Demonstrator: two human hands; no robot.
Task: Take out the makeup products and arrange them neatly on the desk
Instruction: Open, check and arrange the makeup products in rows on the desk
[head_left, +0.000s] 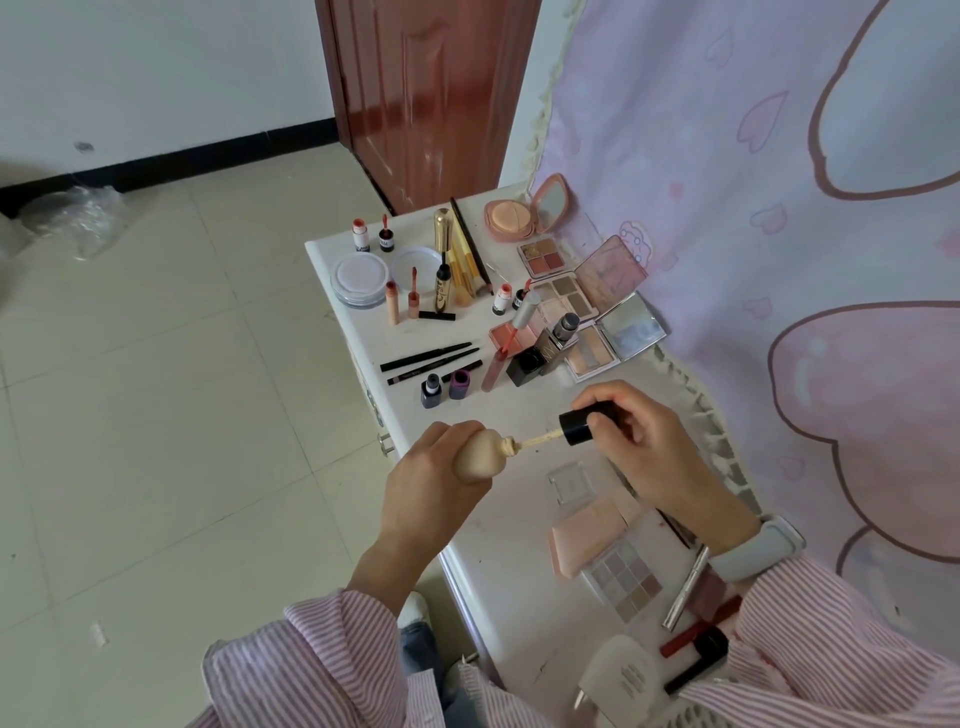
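Observation:
My left hand (431, 483) grips a beige foundation bottle (475, 457) above the near half of the white desk (519, 514). My right hand (644, 447) pinches its black cap (584, 420), whose wand (535, 441) is partly drawn out of the bottle's neck. Many makeup products lie opened on the far half of the desk: a pink powder compact (511, 221), eyeshadow palettes (566, 296), a round loose-powder jar (360, 278), black pencils (428, 357) and small bottles (431, 392).
Near my right forearm lie a pastel palette (623, 577), a pink box (587, 535), a clear case (571, 480), a silver tube (685, 590) and a red-black lipstick (696, 644). A pink curtain (779, 260) hangs along the desk's right side. Tiled floor (182, 389) lies left.

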